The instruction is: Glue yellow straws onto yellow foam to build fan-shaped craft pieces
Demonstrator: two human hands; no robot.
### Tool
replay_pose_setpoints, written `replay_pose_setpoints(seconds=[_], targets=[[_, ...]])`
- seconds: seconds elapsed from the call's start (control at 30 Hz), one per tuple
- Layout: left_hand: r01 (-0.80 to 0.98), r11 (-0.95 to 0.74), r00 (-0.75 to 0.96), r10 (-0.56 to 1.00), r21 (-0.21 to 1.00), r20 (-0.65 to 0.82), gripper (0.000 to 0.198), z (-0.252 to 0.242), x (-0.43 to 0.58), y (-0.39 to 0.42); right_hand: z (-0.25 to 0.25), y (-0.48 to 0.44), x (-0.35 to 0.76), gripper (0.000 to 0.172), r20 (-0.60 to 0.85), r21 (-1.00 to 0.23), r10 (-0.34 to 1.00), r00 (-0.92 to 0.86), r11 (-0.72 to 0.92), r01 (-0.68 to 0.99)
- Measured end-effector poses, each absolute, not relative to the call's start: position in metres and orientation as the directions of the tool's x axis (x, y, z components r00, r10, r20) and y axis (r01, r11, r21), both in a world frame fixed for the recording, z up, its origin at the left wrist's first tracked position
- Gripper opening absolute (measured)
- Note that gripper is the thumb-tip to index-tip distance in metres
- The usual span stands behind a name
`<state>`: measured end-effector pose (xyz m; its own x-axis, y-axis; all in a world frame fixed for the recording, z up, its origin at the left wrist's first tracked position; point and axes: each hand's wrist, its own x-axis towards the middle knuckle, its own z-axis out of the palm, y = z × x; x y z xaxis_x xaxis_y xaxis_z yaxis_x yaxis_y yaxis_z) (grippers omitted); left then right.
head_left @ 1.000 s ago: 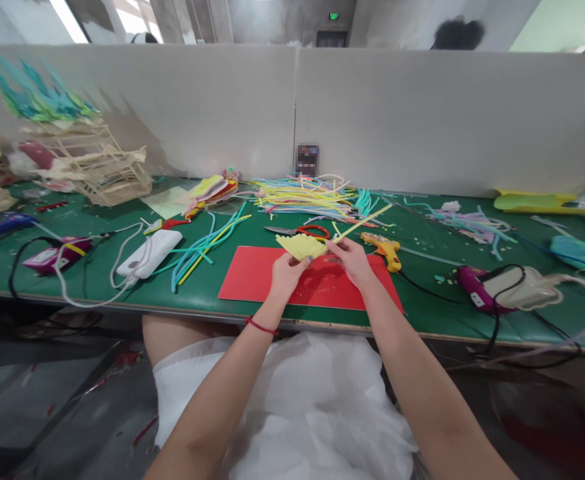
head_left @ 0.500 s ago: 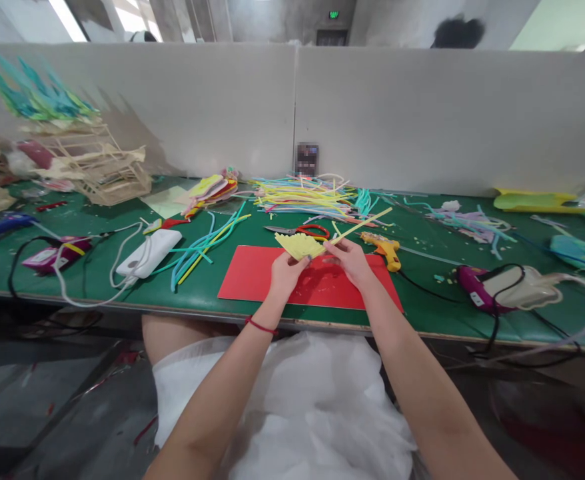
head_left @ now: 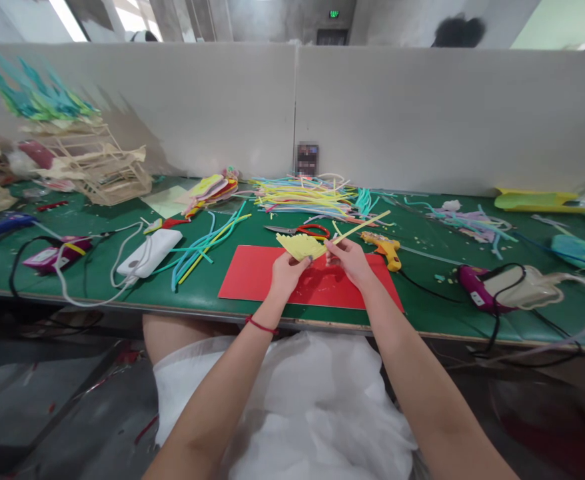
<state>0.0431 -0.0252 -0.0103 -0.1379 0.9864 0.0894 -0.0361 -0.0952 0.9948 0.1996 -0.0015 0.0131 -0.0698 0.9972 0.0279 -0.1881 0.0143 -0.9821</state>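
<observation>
My left hand (head_left: 287,272) pinches a pale yellow fan-shaped piece (head_left: 298,246) with a jagged upper edge, held above a red board (head_left: 257,273). In the fingers of my right hand (head_left: 348,260) is a thin yellow strip (head_left: 363,225), slanting up to the right. The strip's lower end lies against the fan piece; whether it is fixed there I cannot tell. Just behind the board lie scissors with red handles (head_left: 314,231). To the right of my right hand rests a yellow glue gun (head_left: 387,251) with a black cord.
Bundled coloured strips (head_left: 302,199) lie at the back, near a phone (head_left: 307,160) against the partition. On the left are blue and yellow strips (head_left: 207,243), a white power block (head_left: 151,253) and a stick model (head_left: 107,170). A purple-and-white device (head_left: 502,287) sits right.
Both hands stay in nearly the same place. The yellow strip has tilted slightly lower, and my right fingers have shifted a little along it.
</observation>
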Motion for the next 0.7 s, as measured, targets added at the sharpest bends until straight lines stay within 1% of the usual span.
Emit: replay_pose_setpoints(seconds=[0.1, 0.27, 0.37, 0.6, 0.7], targets=[[-0.02, -0.096, -0.124, 0.988, 0.995, 0.093, 0.031, -0.007, 0.044, -0.026, 0.012, -0.001, 0.199, 0.041, 0.022, -0.982, 0.997, -0.073, 0.008, -0.191], [0.092, -0.056, -0.125, 0.99, 0.994, 0.067, 0.029, 0.001, 0.042, -0.03, 0.011, -0.002, 0.199, 0.039, 0.029, -0.98, 0.992, -0.127, 0.003, -0.199], [0.122, -0.053, -0.123, 0.99, 0.991, 0.068, 0.027, 0.002, 0.041, -0.031, 0.011, -0.002, 0.199, 0.04, 0.021, -0.983, 0.991, -0.133, -0.004, -0.185], [0.054, -0.059, -0.143, 0.987, 0.997, 0.066, 0.03, -0.01, 0.04, -0.025, 0.012, -0.004, 0.198, 0.04, 0.029, -0.985, 0.986, -0.164, 0.0, -0.172], [0.053, -0.061, -0.156, 0.985, 0.997, 0.069, 0.03, -0.009, 0.04, -0.025, 0.012, -0.005, 0.199, 0.04, 0.03, -0.988, 0.986, -0.167, 0.003, -0.157]])
